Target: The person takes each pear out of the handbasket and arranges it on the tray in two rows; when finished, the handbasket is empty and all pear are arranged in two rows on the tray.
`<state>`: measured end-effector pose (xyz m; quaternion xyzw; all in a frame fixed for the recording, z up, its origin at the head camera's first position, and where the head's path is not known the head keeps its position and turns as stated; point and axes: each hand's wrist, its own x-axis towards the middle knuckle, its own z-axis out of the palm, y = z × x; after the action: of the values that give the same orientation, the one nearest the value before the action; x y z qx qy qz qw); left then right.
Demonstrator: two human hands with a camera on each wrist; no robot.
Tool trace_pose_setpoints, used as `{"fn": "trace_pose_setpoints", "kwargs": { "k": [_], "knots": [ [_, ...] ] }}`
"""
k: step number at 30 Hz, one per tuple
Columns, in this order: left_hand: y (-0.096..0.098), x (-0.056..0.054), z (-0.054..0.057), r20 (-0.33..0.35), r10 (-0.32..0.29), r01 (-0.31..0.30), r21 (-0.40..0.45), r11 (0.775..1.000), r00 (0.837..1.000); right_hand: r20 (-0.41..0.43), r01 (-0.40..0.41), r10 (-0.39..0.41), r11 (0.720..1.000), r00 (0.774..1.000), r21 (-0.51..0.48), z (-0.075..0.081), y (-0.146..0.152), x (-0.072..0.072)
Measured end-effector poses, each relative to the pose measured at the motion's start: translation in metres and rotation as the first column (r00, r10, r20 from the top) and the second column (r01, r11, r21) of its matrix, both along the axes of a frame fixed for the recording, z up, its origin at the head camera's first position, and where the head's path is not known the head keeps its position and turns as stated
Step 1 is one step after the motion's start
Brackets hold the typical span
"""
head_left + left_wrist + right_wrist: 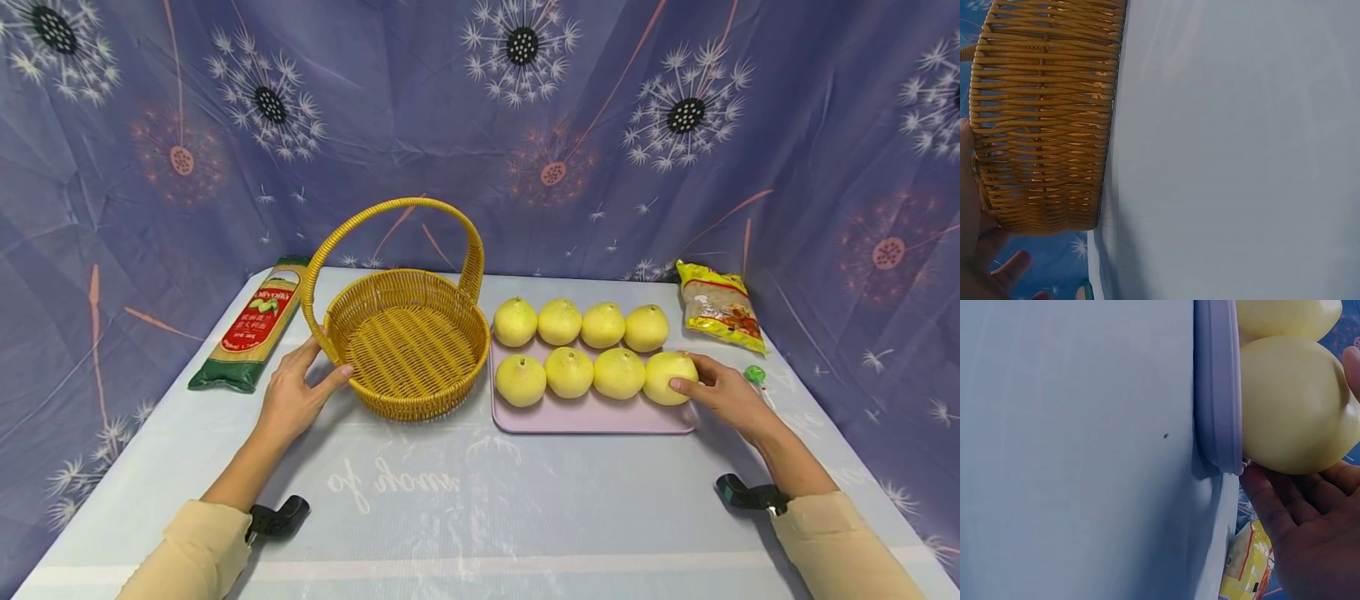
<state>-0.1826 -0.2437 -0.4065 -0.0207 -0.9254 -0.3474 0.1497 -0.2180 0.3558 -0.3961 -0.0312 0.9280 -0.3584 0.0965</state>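
A golden wicker basket with a tall arched handle stands on the left half of the table, with nothing in it. My left hand grips its left side near the foot of the handle, thumb at the rim. Right of the basket, a pink tray bears two rows of yellow pomelos. My right hand holds the pomelo at the right end of the front row, thumb on its front. In the right wrist view the fingers curl round this pomelo, close by the tray rim.
A pasta packet with red and green print lies left of the basket. At the back right is a yellow-edged food bag. A green-wrapped lollipop lies beyond my right hand. Patterned cloth hangs behind the white-covered table.
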Motion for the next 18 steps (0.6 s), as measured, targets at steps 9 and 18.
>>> {"fn": "trace_pose_setpoints", "kwargs": {
  "k": [9,18],
  "knots": [
    [0.001,0.002,0.002,0.019,0.009,-0.009,0.023,1.000,1.000,-0.028,0.010,-0.012,0.998,1.000,-0.062,0.006,0.001,0.004],
    [0.008,0.022,0.010,-0.138,0.125,-0.105,0.141,0.984,0.983,-0.169,0.056,-0.067,0.996,0.983,-0.068,0.027,-0.011,0.013]
  ]
}}
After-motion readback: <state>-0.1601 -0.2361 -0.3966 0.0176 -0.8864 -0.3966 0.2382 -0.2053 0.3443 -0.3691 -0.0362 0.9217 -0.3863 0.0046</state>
